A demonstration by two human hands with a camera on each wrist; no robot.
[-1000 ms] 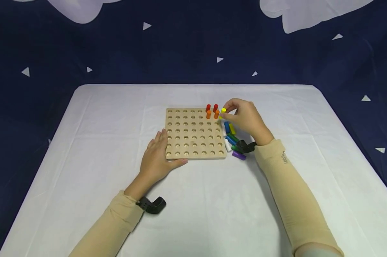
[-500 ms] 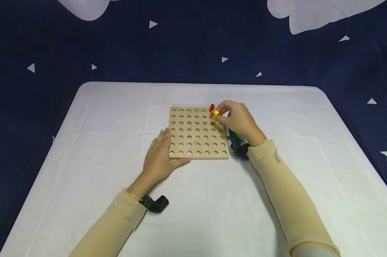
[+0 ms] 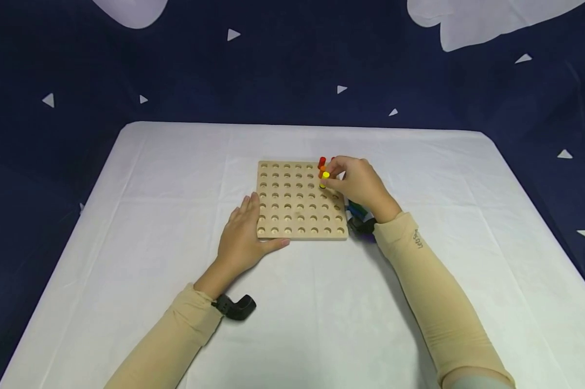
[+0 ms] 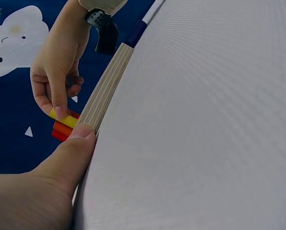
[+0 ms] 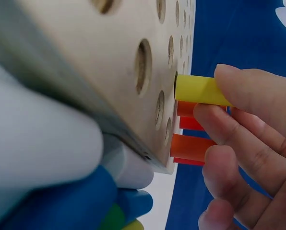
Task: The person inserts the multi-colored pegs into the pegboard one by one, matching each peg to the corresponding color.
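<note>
A square wooden pegboard (image 3: pixel 293 212) with rows of round holes lies on the white table. My left hand (image 3: pixel 240 241) rests against its near left corner, fingers straight along the side and thumb (image 4: pixel 76 148) on the near edge. Between thumb and fingers, my right hand (image 3: pixel 362 181) pinches a yellow peg (image 5: pixel 196 89). The peg's lower end is at a hole in the third row from the back; how deep it sits cannot be told. Red pegs (image 3: pixel 322 160) and orange pegs (image 5: pixel 193 147) stand behind it at the far right, partly hidden by the right hand.
Loose blue (image 5: pixel 73 201), green (image 3: pixel 357 208), white (image 5: pixel 42 136) and purple (image 4: pixel 137 34) pegs lie along the board's right side, partly under the right wrist. A black wrist camera (image 3: pixel 237 307) sits at the left wrist. A dark blue backdrop (image 3: pixel 273 81) stands behind the table.
My right hand has carried the yellow peg left from beyond the board's right edge and lowered it to a hole. My left hand stays at the corner; the head view has shifted slightly.
</note>
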